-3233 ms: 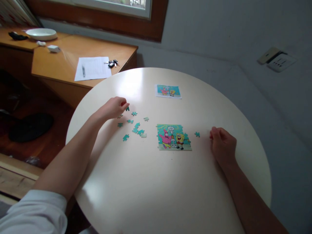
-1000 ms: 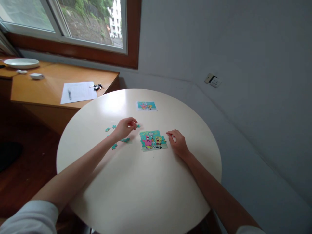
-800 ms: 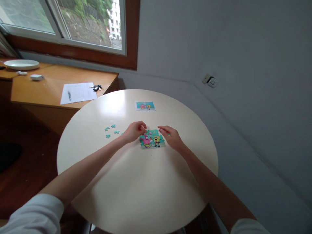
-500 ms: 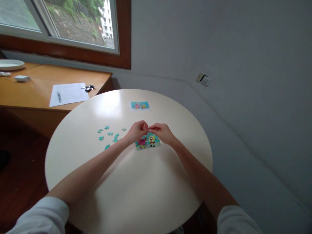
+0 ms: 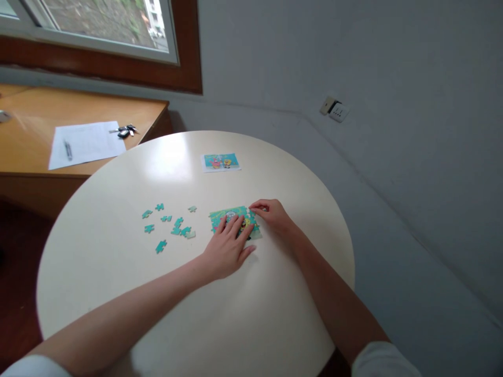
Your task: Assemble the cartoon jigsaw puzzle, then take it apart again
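A partly joined cartoon jigsaw puzzle [image 5: 223, 213] lies on the round table, teal with a yellow figure near its right side. My left hand [image 5: 228, 248] rests flat across its lower middle, fingers spread, covering part of the picture. At the puzzle's upper right corner, my right hand [image 5: 271, 213] is closed in a pinch on a small puzzle piece [image 5: 252, 211], mostly hidden by the fingertips. Left of the puzzle, several loose teal puzzle pieces [image 5: 178, 223] are scattered, one apart nearer to me.
Behind the puzzle lies a small printed reference picture [image 5: 220, 162] on the round white table [image 5: 275, 314]. A wooden desk [image 5: 145, 107] at the left holds a paper sheet [image 5: 86, 141], a pen [image 5: 68, 151] and keys [image 5: 126, 131]. A wall [image 5: 393, 131] stands at the right.
My hands, together above the puzzle before, have parted. The left has come down flat onto the puzzle; the right has shifted to its upper right corner. The view has tilted slightly down.
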Motion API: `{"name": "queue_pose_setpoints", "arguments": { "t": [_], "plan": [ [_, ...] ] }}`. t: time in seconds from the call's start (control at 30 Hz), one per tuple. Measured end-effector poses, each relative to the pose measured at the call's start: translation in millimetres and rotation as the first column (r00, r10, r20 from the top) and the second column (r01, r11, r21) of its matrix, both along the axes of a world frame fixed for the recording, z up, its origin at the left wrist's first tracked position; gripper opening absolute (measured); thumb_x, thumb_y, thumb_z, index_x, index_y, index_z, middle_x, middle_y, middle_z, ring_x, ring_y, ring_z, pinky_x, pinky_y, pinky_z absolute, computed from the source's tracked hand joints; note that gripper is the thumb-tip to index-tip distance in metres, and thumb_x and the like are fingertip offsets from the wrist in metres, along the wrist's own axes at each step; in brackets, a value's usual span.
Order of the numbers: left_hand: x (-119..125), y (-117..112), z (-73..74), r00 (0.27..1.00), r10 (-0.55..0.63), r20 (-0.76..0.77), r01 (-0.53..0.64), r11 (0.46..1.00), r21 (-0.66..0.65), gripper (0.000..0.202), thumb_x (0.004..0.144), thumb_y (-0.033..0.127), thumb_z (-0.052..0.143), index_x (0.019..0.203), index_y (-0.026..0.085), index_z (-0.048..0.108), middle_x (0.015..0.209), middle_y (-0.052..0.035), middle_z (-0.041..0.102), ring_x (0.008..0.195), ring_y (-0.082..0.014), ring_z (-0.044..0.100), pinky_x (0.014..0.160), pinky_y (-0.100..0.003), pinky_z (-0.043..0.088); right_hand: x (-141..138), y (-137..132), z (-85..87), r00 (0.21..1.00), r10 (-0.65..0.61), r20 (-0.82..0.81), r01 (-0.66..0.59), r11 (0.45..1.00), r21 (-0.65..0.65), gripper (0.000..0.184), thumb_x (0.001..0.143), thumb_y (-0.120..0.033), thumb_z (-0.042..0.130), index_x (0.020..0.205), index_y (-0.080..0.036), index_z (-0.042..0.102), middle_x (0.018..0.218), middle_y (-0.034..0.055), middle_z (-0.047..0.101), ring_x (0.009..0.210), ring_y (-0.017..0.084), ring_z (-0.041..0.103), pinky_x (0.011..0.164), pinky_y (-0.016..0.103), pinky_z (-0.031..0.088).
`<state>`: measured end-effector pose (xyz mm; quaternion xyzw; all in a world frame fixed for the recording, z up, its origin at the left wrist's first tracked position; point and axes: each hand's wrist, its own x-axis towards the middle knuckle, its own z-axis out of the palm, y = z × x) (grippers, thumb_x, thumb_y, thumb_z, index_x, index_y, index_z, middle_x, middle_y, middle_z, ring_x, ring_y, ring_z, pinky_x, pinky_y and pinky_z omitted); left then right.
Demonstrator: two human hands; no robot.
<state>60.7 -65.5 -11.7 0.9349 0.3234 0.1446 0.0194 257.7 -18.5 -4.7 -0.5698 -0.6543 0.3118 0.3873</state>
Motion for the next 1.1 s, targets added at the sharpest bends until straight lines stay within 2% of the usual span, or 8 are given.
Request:
{"name": "queue_pose_setpoints", "arguments": {
  "t": [0.23, 0.47, 0.63, 0.9, 1.1],
  "plan": [
    [-1, 1, 2.4, 0.999, 0.009, -0.046, -0.010, 1.000, -0.007, 0.053, 0.095, 0.043, 0.034, 0.138, 0.014, 0.043, 0.143, -0.0197, 0.041, 0.134, -0.0338, 0.035, 0.109, -0.052, 0.026, -3, -4, 3.6, 0.997, 0.015, 0.079, -0.021, 0.997, 0.078, 0.010, 0.074, -0.020, 0.063, 0.074, -0.020, 0.073, 0.075, 0.0014, 0.074, 0.072, 0.015, 0.065, 0.069, 0.027, 0.048],
    [0, -1, 4.3, 0.999, 0.012, -0.047, -0.013, 1.000, -0.008, 0.052, 0.095, 0.042, 0.034, 0.137, 0.013, 0.045, 0.143, -0.0198, 0.041, 0.134, -0.0336, 0.035, 0.109, -0.052, 0.026, -4, -6, -0.6, 0.989, -0.053, 0.137, 0.027, 0.983, 0.183, 0.007, 0.072, -0.017, 0.068, 0.072, -0.023, 0.072, 0.073, -0.0001, 0.072, 0.072, 0.015, 0.063, 0.072, 0.029, 0.047],
    [0, -1, 5.0, 0.999, 0.011, -0.042, -0.012, 1.000, -0.009, 0.052, 0.094, 0.042, 0.035, 0.136, 0.013, 0.045, 0.143, -0.0199, 0.041, 0.134, -0.0328, 0.035, 0.110, -0.052, 0.025, -6, -6, -2.0, 0.986, -0.090, 0.143, 0.063, 0.981, 0.183, 0.006, 0.071, -0.016, 0.070, 0.072, -0.022, 0.071, 0.072, 0.0006, 0.070, 0.074, 0.016, 0.062, 0.073, 0.029, 0.047],
    [0, -2, 5.1, 0.999, 0.015, -0.044, -0.016, 1.000, -0.009, 0.052, 0.094, 0.041, 0.035, 0.137, 0.013, 0.045, 0.143, -0.0201, 0.041, 0.134, -0.0330, 0.035, 0.110, -0.052, 0.026, -9, -6, 5.6, 0.957, -0.093, 0.274, 0.038, 0.979, 0.200, 0.006, 0.073, -0.017, 0.070, 0.071, -0.023, 0.068, 0.074, -0.0002, 0.070, 0.080, 0.017, 0.060, 0.080, 0.032, 0.042],
    [0, -2, 4.5, 0.999, 0.010, -0.041, -0.011, 1.000, -0.008, 0.052, 0.094, 0.041, 0.036, 0.137, 0.013, 0.045, 0.143, -0.0200, 0.041, 0.134, -0.0330, 0.036, 0.110, -0.052, 0.026, -11, -7, 8.2, 0.916, -0.111, 0.386, 0.062, 0.989, 0.138, 0.011, 0.075, -0.018, 0.066, 0.084, -0.024, 0.069, 0.079, 0.0009, 0.063, 0.083, 0.018, 0.058, 0.086, 0.037, 0.036]
  ]
}}
